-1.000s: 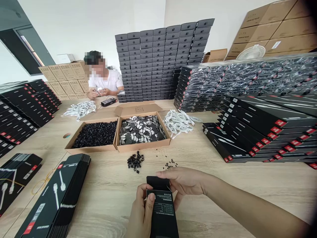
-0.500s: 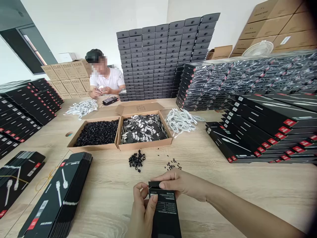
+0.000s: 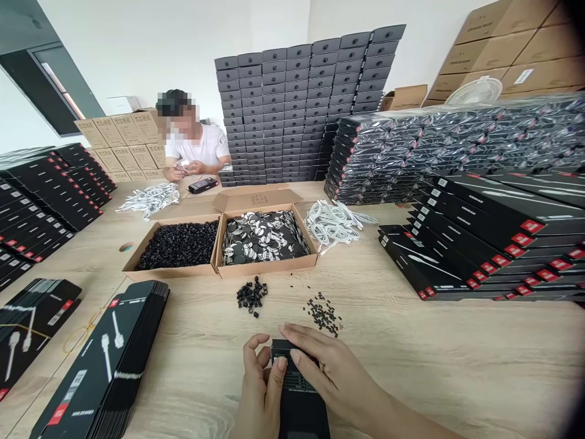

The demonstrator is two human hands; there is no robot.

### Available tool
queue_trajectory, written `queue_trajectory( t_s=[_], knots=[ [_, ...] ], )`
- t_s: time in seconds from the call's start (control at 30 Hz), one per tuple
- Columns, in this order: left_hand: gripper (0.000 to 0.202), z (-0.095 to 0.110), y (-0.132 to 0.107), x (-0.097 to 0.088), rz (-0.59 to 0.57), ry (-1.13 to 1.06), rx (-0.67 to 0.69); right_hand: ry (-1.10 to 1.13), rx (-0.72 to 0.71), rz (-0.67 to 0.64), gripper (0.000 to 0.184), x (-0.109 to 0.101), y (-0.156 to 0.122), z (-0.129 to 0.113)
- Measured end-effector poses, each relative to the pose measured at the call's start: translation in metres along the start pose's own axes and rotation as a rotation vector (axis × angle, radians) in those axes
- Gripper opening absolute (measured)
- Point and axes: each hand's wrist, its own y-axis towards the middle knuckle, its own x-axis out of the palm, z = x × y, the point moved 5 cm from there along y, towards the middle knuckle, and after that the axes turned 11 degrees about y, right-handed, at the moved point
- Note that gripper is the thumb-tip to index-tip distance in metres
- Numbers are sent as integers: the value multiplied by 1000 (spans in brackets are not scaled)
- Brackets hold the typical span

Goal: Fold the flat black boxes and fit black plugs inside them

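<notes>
A slim black cardboard box (image 3: 299, 405) with small white print lies lengthwise at the front of the table, its near end cut off by the frame. My left hand (image 3: 262, 390) grips its left edge, thumb on the printed face and fingers behind. Across its far right end lies my right hand (image 3: 331, 375), thumb on the face and fingers over the top corner, partly hiding the print. Just beyond the hands are tiny black pieces (image 3: 323, 314) scattered on the wood and a small heap of black rings (image 3: 251, 297).
Cartons of black rings (image 3: 180, 247) and black-and-white discs (image 3: 265, 238) stand ahead, with white cables (image 3: 336, 221) beside them. Flat box sleeves (image 3: 105, 360) are bundled at left. Packed boxes (image 3: 479, 231) are stacked at right. A co-worker (image 3: 196, 146) sits opposite, holding something small.
My right hand has come down and nearer over the box's far end, its fingers now straighter. The flap that stood at that end is no longer seen raised. My left hand keeps its grip.
</notes>
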Motion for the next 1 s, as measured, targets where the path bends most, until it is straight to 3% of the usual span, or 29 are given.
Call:
queue_trajectory(
  t_s=[0.2, 0.37, 0.47, 0.73, 0.83, 1.0],
  knots=[
    [48, -1, -2, 4, -60, 69, 28, 169, 153, -81, 38, -1, 15, 8],
    [47, 1, -1, 0, -23, 82, 24, 277, 187, 11, 20, 0, 23, 14],
    [47, 1, -1, 0, -26, 13, 17, 243, 191, 54, 20, 1, 20, 14],
    [42, 13, 2, -6, -21, -38, 22, 354, 155, -98, 28, 3, 4, 14],
    [39, 14, 4, -9, 11, -12, 12, 363, 201, -37, 40, 6, -5, 27],
    [36, 9, 10, -13, 34, 70, 71, 383, 150, 83, 29, 8, -4, 34]
  ],
)
